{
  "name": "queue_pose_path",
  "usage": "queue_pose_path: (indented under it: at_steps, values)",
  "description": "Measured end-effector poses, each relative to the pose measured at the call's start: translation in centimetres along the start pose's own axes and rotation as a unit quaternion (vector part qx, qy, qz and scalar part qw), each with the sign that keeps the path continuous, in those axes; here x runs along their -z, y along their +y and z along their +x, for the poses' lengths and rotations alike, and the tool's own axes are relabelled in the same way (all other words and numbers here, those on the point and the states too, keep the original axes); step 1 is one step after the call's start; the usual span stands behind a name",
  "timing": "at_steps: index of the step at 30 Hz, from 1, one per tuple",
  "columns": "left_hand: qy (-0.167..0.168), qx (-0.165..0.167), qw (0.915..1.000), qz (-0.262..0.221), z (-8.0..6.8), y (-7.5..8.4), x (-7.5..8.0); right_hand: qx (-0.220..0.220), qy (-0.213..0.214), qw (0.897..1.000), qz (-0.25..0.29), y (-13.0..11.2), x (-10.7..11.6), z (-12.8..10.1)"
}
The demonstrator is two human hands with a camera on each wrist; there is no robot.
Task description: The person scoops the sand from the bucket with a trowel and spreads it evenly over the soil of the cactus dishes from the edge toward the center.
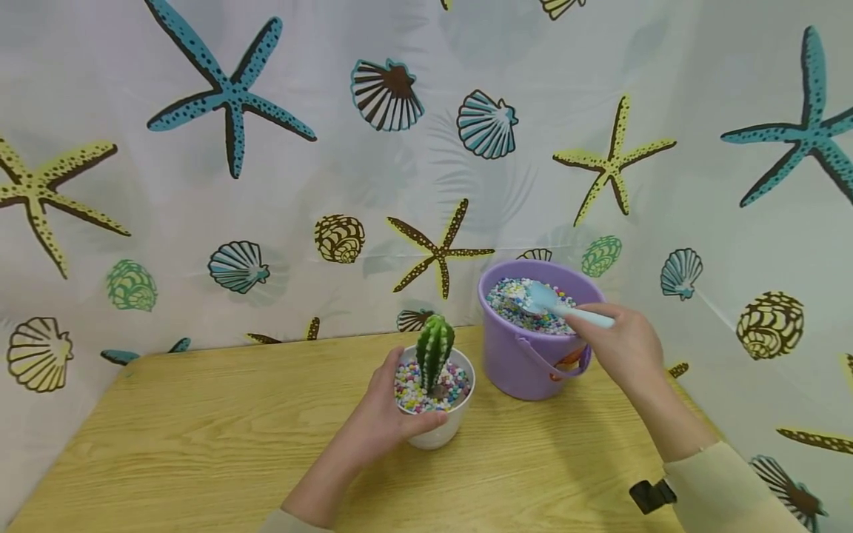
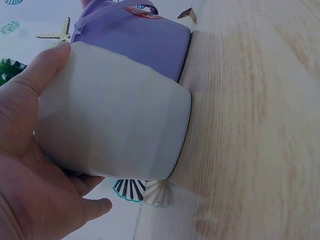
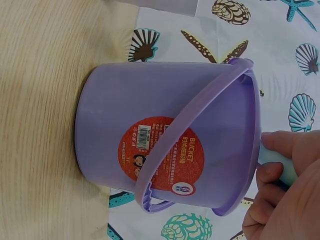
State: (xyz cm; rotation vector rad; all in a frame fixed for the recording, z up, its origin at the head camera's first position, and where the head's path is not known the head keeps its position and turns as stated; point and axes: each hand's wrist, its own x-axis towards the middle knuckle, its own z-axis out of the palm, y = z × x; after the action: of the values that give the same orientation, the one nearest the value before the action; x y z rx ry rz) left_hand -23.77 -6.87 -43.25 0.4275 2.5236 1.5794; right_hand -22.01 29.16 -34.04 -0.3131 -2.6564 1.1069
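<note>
Wooden surface, seashell curtain behind. Left hand grips cactus pot; right hand holds scoop in purple bucket (pebbles loading). Next, likely: level carry to pot.

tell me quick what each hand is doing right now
Left hand: grips the white ceramic pot holding the green cactus.
Right hand: holds the light blue plastic scoop over the purple plastic bucket.
</note>
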Motion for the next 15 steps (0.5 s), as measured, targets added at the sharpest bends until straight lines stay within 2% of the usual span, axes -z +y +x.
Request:
queue_pose_path:
  at_steps: [15]
  values:
    - [-0.001, 0.008, 0.9999, -0.010, -0.3, 0.1, 0.2, 0.005, 0.030, 0.998, 0.058, 1.1, -0.3, -1.7]
